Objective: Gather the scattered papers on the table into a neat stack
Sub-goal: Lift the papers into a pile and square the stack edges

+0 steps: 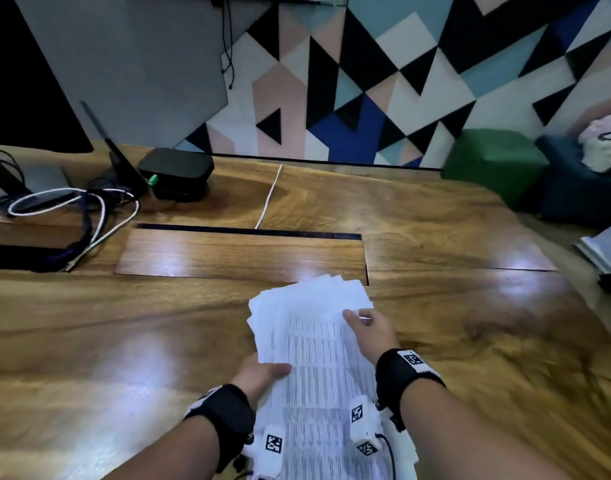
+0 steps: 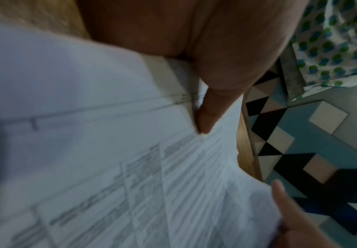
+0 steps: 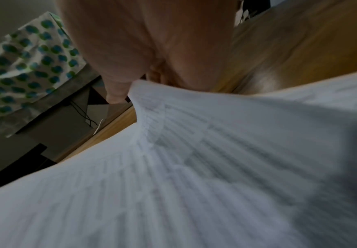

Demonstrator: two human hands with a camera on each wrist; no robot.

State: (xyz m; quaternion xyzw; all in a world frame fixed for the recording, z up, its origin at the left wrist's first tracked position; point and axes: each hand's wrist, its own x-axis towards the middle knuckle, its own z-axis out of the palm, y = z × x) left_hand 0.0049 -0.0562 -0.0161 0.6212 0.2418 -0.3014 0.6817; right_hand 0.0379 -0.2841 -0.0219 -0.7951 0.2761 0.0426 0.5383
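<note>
A bundle of several white printed papers (image 1: 318,344) is held above the wooden table (image 1: 124,323), its far edges fanned and uneven. My left hand (image 1: 262,374) grips the bundle's left edge, thumb on top. My right hand (image 1: 368,327) pinches the right edge near the far corner. In the left wrist view my thumb (image 2: 211,107) presses on the printed papers (image 2: 131,167), and the other hand's fingers (image 2: 288,206) show at the lower right. The right wrist view is blurred: the right hand (image 3: 143,78) pinches the papers (image 3: 194,167) at their corner.
A dark monitor (image 1: 23,88), a black box (image 1: 176,174) and tangled cables (image 1: 89,216) sit at the back left. A white cable (image 1: 269,195) runs to a slot in the table. Green and dark blue stools (image 1: 494,161) stand at the right, beyond the table's edge.
</note>
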